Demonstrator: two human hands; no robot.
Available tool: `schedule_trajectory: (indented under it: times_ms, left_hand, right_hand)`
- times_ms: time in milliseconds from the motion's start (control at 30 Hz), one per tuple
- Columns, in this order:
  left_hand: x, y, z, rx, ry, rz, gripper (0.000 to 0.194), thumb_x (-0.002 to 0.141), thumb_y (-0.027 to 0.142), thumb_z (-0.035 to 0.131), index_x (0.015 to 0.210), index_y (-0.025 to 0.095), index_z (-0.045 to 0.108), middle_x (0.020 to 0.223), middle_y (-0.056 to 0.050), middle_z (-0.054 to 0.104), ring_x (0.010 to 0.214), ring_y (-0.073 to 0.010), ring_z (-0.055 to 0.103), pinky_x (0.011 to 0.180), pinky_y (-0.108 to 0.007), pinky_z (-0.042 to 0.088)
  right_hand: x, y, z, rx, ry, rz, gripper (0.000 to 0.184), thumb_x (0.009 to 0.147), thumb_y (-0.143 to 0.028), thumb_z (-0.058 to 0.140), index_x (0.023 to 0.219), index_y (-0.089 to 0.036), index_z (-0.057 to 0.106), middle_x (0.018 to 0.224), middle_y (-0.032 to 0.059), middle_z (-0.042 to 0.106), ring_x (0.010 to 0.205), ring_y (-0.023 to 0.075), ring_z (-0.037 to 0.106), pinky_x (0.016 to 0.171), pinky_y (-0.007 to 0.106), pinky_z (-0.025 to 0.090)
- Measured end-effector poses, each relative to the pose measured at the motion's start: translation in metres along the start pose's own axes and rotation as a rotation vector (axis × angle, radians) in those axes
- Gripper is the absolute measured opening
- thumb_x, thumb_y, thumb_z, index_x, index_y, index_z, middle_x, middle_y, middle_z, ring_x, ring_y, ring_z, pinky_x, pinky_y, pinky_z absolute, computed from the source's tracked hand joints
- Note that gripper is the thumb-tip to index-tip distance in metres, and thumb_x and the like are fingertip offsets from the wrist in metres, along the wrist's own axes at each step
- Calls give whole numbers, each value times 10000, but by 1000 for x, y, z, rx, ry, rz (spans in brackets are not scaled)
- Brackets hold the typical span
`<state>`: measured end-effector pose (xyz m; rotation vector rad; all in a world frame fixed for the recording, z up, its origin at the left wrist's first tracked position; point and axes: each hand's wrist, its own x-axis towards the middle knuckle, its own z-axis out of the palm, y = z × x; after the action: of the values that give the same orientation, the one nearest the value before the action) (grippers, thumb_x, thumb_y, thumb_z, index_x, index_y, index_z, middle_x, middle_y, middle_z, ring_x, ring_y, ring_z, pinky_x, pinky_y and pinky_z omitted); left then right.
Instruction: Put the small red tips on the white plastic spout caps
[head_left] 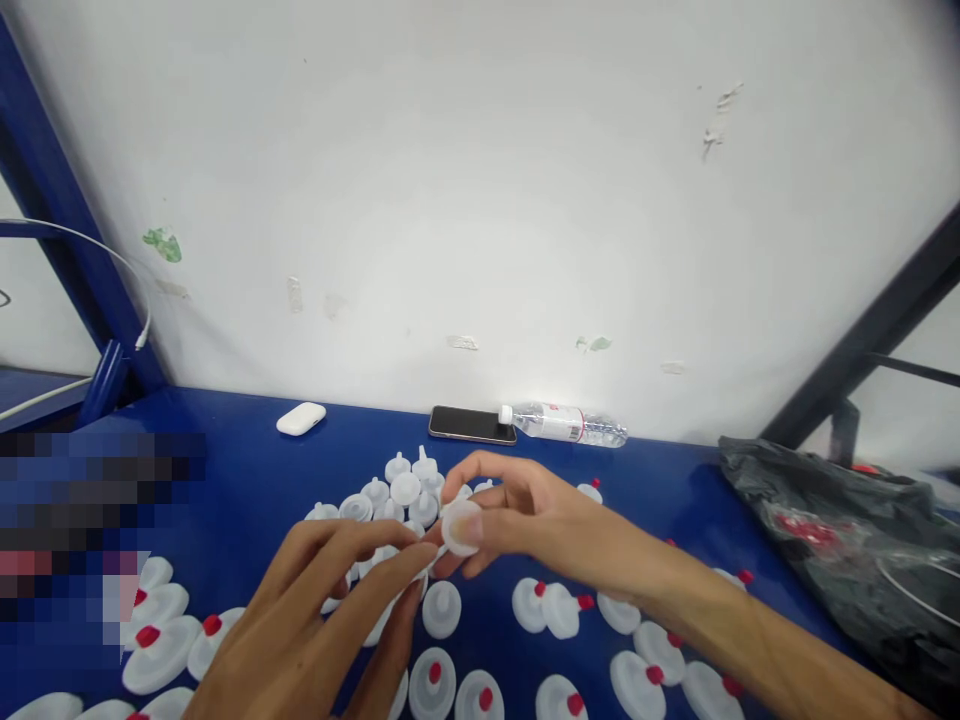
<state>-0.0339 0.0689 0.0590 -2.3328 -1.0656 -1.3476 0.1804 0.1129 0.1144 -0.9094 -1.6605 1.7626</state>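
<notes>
My right hand pinches a white plastic spout cap between thumb and fingers, its round face turned towards me. Close beside it, the fingertips of my left hand meet near the cap's lower edge. White plastic shows between the left fingers and thumb, but I cannot make out what they grip. Behind both hands lies a pile of plain white caps with nozzles. One loose white cap rests just below the right fingertips. Nearer to me are white caps with red tips.
More red-tipped caps lie at the left, and others at the right. Along the wall are a white case, a phone and a water bottle. A dark plastic bag covers the right side of the blue table.
</notes>
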Motion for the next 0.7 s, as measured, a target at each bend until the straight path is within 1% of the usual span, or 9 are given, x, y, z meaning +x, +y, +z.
schedule_trajectory:
  times_ms: [33,100,200,267,400,433,567,633,700]
  left_hand:
    - [-1,-2,3,34,-33,40,292,915,208,487,1110,336,663,964,23,745,913,-184,683,728,-257,630]
    - [-4,-5,10,110,-96,114,326,929,208,391,1043,310,679,885,15,768,832,-188,715,644,-243,637]
    - [-9,-5,19,174,-137,174,434,906,176,305,1062,316,684,985,33,805,891,-235,751,677,-317,651]
    - [-11,-4,20,165,-179,203,455,885,159,308,1088,311,687,1026,51,805,914,-245,756,693,-336,650]
    - [-7,-2,14,142,-242,261,434,847,108,336,1011,267,705,928,56,818,787,-220,764,590,-312,639]
    - [-6,-3,12,136,-260,263,415,850,108,352,1013,262,702,923,59,817,791,-215,763,592,-306,640]
    - [-7,-7,11,118,-354,249,371,847,110,434,1057,296,677,965,97,802,855,-194,748,669,-285,649]
    - [-10,-10,14,118,-388,225,356,823,90,479,1025,311,671,947,105,791,845,-186,739,689,-279,648]
    - [-11,-12,15,105,-382,202,318,818,82,506,975,308,665,902,99,780,811,-178,730,699,-274,644]
  right_hand:
    - [-1,-4,-5,-79,13,37,337,802,-410,773,1039,-214,636,838,4,693,903,187,673,841,340,526]
    - [-3,-10,-14,-275,21,96,340,794,-461,768,999,-220,642,812,-10,660,857,175,632,785,312,510]
    - [-7,-13,-23,-576,4,144,342,806,-515,739,986,-230,681,745,-39,600,656,115,515,591,239,421]
    - [-9,-11,-24,-699,15,133,333,826,-538,709,973,-239,694,765,-36,613,625,103,488,544,228,374]
    - [-11,-7,-19,-797,19,130,357,838,-581,672,916,-236,722,955,9,680,635,104,560,528,225,406]
    - [-12,-6,-17,-835,19,131,358,843,-582,664,913,-238,731,969,14,681,628,103,567,515,223,404]
    - [-13,-6,-14,-947,14,92,321,861,-540,661,872,-233,753,901,20,701,724,135,623,524,213,400]
    - [-13,-6,-14,-947,11,102,313,844,-532,684,869,-229,760,880,17,710,701,134,627,523,223,400]
    - [-13,-8,-14,-942,26,101,315,851,-533,675,887,-233,765,870,13,717,677,132,626,532,237,410]
